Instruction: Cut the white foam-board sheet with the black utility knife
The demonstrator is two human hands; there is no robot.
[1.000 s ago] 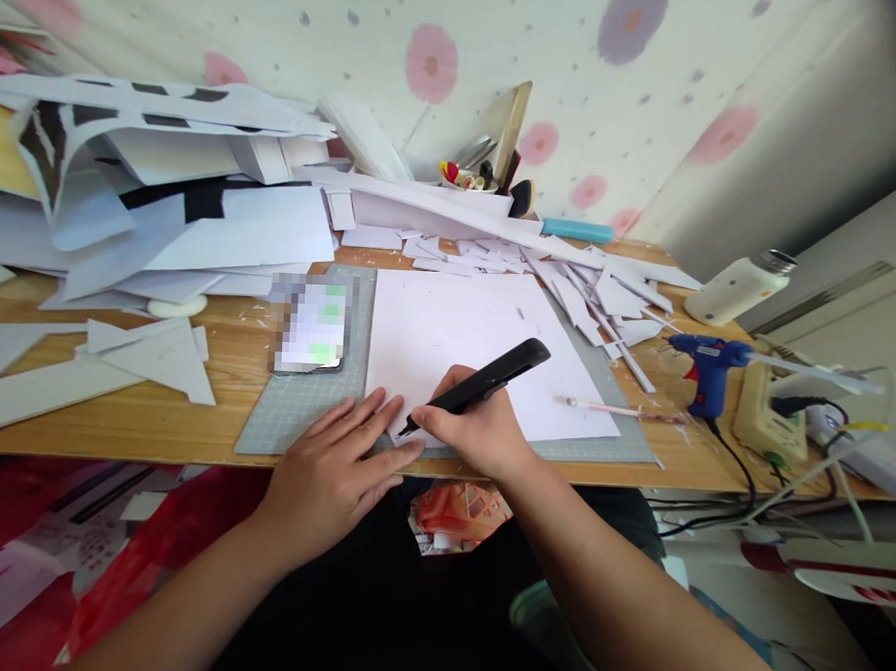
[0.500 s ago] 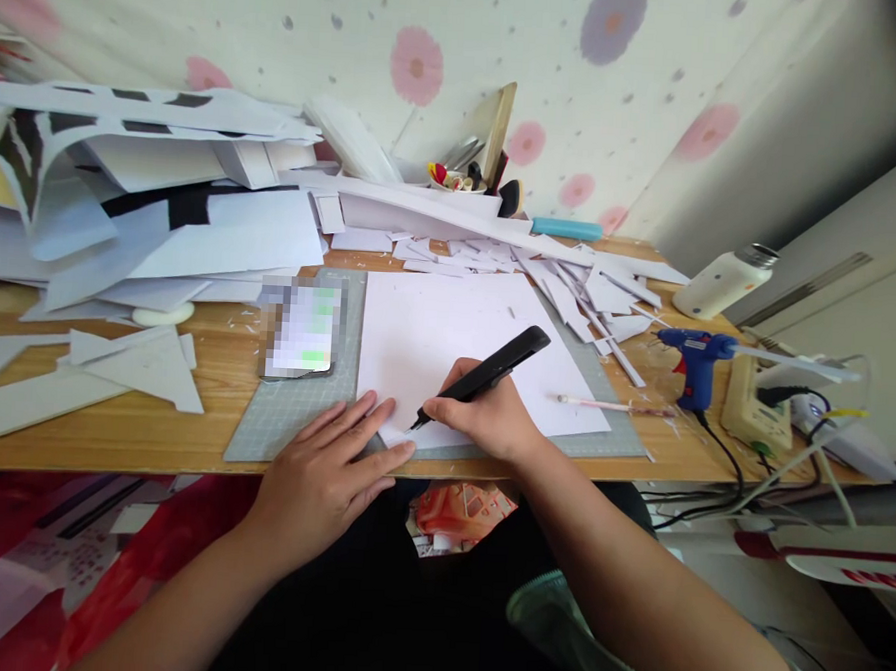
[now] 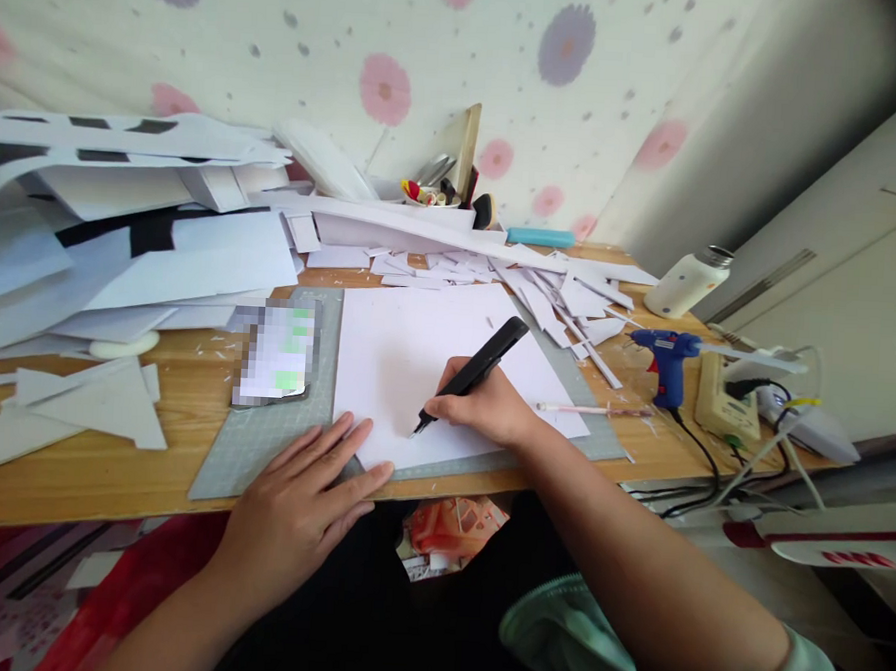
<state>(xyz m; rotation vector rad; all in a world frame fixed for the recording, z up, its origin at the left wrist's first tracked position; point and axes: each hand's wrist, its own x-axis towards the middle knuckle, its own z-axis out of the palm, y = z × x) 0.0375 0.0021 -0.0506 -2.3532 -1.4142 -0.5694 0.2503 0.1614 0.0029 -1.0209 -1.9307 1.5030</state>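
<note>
My right hand (image 3: 482,402) is closed around a black utility knife (image 3: 476,369), held at a slant like a pen. Its blade tip points down at a white sheet (image 3: 395,343), close to the near left corner; whether it touches cannot be made out. My left hand (image 3: 309,488) lies flat with fingers spread, the fingertips over the sheet's lower left edge. Beneath the sheet is a grey cutting mat (image 3: 223,464). A phone (image 3: 278,352) with a blurred screen rests on the mat, beyond my left hand.
White offcuts (image 3: 458,269) are strewn behind the sheet, and large boards (image 3: 227,249) pile up at the left. On the right are a thin pencil-like stick (image 3: 594,410), a blue glue gun (image 3: 668,362), a power strip (image 3: 726,400) with cables and a white bottle (image 3: 687,283).
The camera view has swung to the right and tilted up. The knife tip has shifted a little away from the sheet's near left corner. My left hand stays pressed at the edge.
</note>
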